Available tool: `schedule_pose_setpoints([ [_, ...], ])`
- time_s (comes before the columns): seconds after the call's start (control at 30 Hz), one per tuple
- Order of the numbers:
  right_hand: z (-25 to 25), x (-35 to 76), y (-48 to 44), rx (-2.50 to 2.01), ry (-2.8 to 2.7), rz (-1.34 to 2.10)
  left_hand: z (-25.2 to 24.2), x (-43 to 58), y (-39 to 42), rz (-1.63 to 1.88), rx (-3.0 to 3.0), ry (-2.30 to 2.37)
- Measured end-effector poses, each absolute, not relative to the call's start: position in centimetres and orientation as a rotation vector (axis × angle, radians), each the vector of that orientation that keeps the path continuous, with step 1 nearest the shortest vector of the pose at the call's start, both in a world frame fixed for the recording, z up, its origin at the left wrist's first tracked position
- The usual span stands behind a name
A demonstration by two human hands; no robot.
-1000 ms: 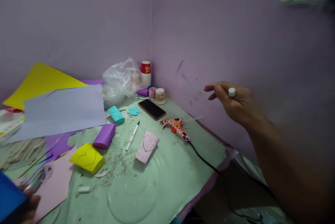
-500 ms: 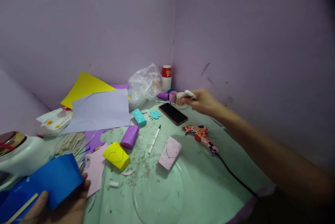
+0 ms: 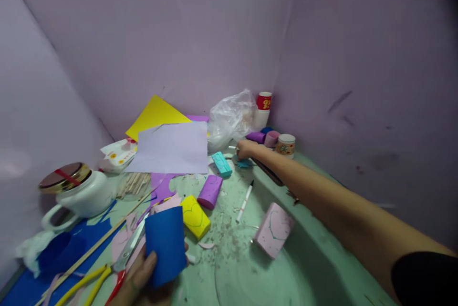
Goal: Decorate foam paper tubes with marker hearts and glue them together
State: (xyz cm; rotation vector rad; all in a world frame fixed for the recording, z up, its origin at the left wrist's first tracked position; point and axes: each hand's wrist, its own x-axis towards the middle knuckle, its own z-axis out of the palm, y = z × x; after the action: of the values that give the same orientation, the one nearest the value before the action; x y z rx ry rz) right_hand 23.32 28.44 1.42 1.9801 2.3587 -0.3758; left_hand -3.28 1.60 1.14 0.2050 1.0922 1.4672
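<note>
My left hand [image 3: 140,272] grips a curved piece of blue craft paper [image 3: 165,244], thumb on its near face and fingertips behind it. At the back of the table, my right hand [image 3: 245,149] is closed around a slim white marker [image 3: 232,147]; only one end shows left of the fist. Beside it lie a turquoise cut-out [image 3: 244,164], partly under the hand, and a small turquoise tube [image 3: 222,164]. Purple [image 3: 210,191], yellow [image 3: 195,217] and pink [image 3: 274,230] paper tubes lie nearer; hearts are drawn on the yellow and pink ones. Another marker [image 3: 245,202] rests between them.
Yellow-and-red scissors [image 3: 121,259] and a long wooden stick [image 3: 96,245] lie at left, by a white lidded pot [image 3: 86,196]. Paper sheets [image 3: 171,148], a plastic bag [image 3: 231,117] and cups [image 3: 264,110] stand behind. My right forearm partly covers a phone [image 3: 268,172].
My right hand has moved left and down with the marker, from beside the small tub to near the turquoise cut-out. My left hand has lifted the blue piece upright. The view has swung left.
</note>
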Motion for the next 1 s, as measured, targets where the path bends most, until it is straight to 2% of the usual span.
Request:
schedule_pose_setpoints([
  [0.2, 1.4, 23.8, 28.8, 2.014, 2.267, -0.549, 2.8, -1.9, 1.0, 1.536, 0.126, 1.113],
  [0.37, 3.6, 24.8, 27.6, 2.181, 2.328, -0.511, 2.8, -1.9, 1.2, 1.502, 0.187, 1.086],
  [0.63, 8.6, 23.6, 20.7, 2.423, 2.787, -0.405, 2.2, -1.7, 1.2, 1.455, 0.264, 1.021],
  [0.73, 9.1, 21.8, 14.5, 2.396, 3.045, -0.551, 2.0, -1.2, 0.8, 1.353, 0.330, 0.974],
  [0.8, 8.6, 20.5, 11.1, 2.256, 3.316, -1.045, 2.1, -0.8, 0.5, 1.300, 0.358, 0.959],
  [0.87, 7.6, 19.5, 9.9, 2.237, 3.289, -1.326, 2.3, -0.4, 0.3, 1.278, 0.376, 0.987],
  [1.0, 5.9, 19.9, 13.8, 2.374, 3.044, -1.360, 2.7, 0.0, 0.2, 1.270, 0.391, 1.072],
])
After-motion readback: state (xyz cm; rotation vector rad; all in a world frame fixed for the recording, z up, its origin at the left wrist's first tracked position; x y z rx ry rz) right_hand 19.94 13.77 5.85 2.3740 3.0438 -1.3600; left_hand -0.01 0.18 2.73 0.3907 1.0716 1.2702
